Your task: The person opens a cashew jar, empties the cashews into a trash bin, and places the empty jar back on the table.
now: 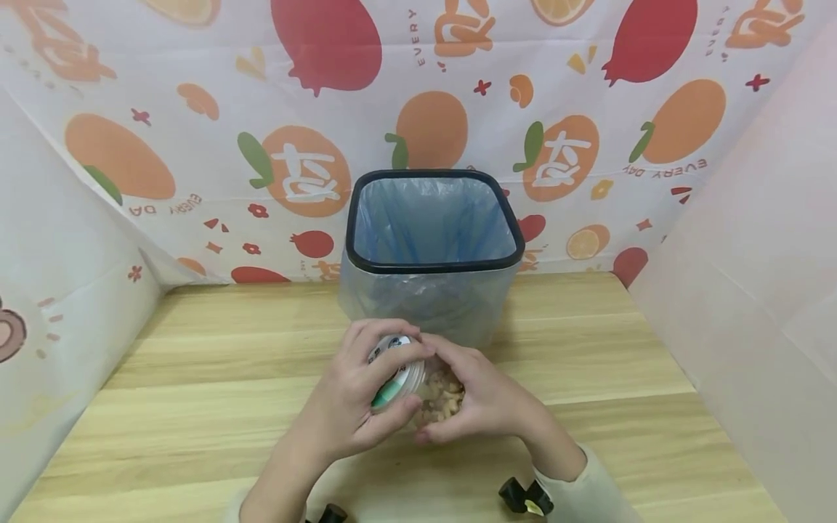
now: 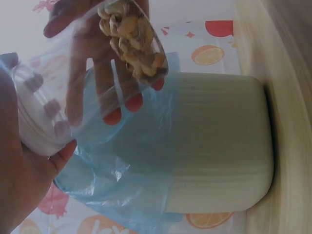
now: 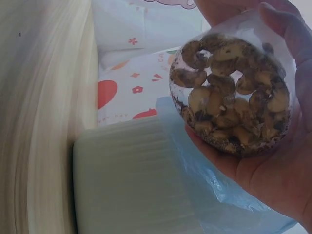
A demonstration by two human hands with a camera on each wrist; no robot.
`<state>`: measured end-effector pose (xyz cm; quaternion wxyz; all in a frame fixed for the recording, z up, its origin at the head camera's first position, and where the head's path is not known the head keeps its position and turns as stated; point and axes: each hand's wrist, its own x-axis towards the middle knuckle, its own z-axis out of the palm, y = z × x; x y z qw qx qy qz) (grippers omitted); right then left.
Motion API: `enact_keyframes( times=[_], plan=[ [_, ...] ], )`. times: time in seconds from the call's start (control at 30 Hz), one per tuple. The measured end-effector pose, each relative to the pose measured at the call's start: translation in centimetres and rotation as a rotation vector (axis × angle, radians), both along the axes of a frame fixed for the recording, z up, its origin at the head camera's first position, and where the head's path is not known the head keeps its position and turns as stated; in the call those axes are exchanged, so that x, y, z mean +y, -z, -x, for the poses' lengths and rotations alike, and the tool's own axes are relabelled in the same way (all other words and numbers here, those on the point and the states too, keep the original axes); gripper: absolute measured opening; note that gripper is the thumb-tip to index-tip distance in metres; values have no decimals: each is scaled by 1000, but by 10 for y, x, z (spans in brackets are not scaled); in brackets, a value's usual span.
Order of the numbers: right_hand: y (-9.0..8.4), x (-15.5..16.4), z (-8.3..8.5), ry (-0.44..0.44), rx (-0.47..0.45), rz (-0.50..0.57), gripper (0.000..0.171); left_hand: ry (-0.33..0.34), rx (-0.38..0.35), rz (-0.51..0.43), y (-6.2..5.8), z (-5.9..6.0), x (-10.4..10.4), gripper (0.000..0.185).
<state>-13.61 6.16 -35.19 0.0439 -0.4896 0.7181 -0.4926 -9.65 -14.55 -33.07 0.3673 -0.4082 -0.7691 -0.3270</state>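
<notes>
Clear jar of cashews held sideways above the wooden counter, left hand gripped round its lid, right hand cupped its base, lined bin just behind.

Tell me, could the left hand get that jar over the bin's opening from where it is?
Probably yes: the left hand grips the jar by its lid just before the bin, whose top stands open and uncovered.
</notes>
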Motion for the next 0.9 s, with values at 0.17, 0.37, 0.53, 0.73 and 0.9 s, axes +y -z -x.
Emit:
enact_keyframes(
  times=[0.17, 0.37, 0.53, 0.73, 0.9],
  plan=[
    [6, 1, 2, 69, 56, 15, 96, -17, -39, -7, 4, 3, 5, 35],
    [6, -4, -3, 144, 111, 27, 95, -54, -57, -70, 5, 1, 9, 34],
    [7, -8, -8, 199, 169, 13, 99, -82, -44, -113, 4, -5, 12, 35],
    [10, -10, -12, 243, 184, 15, 104, -95, -22, -129, 1, -8, 14, 35],
    [9, -12, -12, 254, 218, 40, 104, -92, 6, -127, -3, -6, 14, 34]
  ],
)
